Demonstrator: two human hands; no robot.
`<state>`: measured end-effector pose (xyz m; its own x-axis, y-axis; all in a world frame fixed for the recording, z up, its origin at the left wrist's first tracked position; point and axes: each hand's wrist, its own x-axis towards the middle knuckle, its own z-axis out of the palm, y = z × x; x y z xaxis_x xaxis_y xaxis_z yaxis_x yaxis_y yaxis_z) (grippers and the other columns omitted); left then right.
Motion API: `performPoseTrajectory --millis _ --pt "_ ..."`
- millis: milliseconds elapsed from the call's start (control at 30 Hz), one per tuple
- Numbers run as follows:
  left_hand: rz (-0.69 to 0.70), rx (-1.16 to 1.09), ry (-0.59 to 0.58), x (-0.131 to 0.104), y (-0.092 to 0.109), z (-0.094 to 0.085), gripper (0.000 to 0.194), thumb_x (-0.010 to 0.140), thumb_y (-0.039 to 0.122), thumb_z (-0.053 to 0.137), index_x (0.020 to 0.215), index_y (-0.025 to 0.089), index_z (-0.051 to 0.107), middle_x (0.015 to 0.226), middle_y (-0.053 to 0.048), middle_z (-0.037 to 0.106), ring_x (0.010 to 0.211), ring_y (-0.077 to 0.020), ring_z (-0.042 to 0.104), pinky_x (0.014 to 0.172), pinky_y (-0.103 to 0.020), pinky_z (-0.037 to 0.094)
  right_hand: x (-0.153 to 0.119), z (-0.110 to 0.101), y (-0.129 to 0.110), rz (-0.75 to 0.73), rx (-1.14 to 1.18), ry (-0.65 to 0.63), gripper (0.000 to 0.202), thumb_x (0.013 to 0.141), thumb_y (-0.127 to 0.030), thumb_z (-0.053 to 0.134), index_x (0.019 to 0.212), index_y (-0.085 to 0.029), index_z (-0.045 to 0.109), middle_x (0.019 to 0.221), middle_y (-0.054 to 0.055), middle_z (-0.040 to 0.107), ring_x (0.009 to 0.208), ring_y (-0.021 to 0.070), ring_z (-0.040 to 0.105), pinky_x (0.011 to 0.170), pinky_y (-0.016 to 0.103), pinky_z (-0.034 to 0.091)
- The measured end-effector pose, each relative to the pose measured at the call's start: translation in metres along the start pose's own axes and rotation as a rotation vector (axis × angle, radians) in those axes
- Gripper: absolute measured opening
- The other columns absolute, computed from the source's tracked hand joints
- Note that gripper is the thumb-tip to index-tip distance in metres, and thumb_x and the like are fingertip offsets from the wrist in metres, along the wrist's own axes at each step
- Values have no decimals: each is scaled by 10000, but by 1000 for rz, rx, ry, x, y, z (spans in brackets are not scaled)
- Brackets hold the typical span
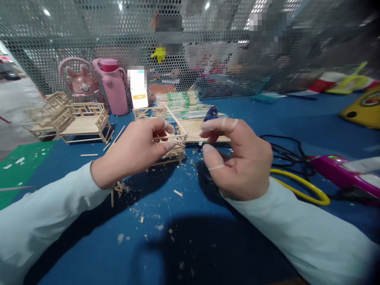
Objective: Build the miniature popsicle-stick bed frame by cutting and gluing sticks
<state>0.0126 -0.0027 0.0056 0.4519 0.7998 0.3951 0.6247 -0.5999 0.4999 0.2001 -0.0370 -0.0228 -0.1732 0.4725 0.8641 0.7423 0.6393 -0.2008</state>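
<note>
My left hand (139,144) is closed around the near side of a small frame built from thin wooden sticks (178,152), with tape on its fingertips. Part of the frame is hidden behind that hand. To the right, my right hand (237,158) hovers over the table, thumb and index finger curved and a little apart. Tape wraps its fingers too. A tiny whitish bit (201,141) shows by those fingertips; whether it touches them I cannot tell. Behind them lie a row of flat wooden sticks (192,128) and a dark blue object (211,113).
Finished stick models (84,122) stand at left beside a pink bottle (114,89) and a lit phone (139,89). Bundled sticks (181,99) lie by the perforated screen. A purple tool (341,170), black cable (292,152) and yellow ring (308,190) occupy the right. Scraps (178,193) litter the front.
</note>
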Motion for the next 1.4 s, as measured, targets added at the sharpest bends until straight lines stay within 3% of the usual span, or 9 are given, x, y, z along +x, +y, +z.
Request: performPoseTrajectory --millis 200,567,767,1000,1400 --pt "-1 -20 -9 0 -1 1 195 759 287 598 898 159 644 828 -38 691 730 -152 617 622 -254 455 -1 4 1 -82 -39 -109 287 707 -88 498 900 -234 653 822 38 649 792 213 614 691 356 488" --pt "-9 18 63 -2 -1 3 292 752 275 612 1028 180 607 790 -25 675 730 -166 624 634 -262 453 -2 9 2 -84 -88 -222 221 732 -117 498 805 -185 696 750 58 630 728 194 589 691 352 449" --pt "-3 26 84 -2 1 5 281 744 239 603 1018 174 593 760 -19 660 686 -150 608 607 -249 437 -3 9 0 -61 -118 -191 261 739 -119 505 900 -220 683 809 51 646 796 207 604 721 351 447" --pt "-8 23 105 -3 2 6 284 744 215 597 1022 159 592 726 -11 644 648 -135 587 582 -240 419 -3 8 2 -70 -121 -205 217 760 -139 506 863 -192 690 775 57 645 756 203 609 698 348 446" --pt "17 53 92 -4 3 6 289 734 208 599 1022 180 588 796 -23 663 728 -155 614 637 -252 444 -4 11 4 -123 -128 -258 249 774 -142 510 951 -185 679 799 62 653 767 202 598 689 338 421"
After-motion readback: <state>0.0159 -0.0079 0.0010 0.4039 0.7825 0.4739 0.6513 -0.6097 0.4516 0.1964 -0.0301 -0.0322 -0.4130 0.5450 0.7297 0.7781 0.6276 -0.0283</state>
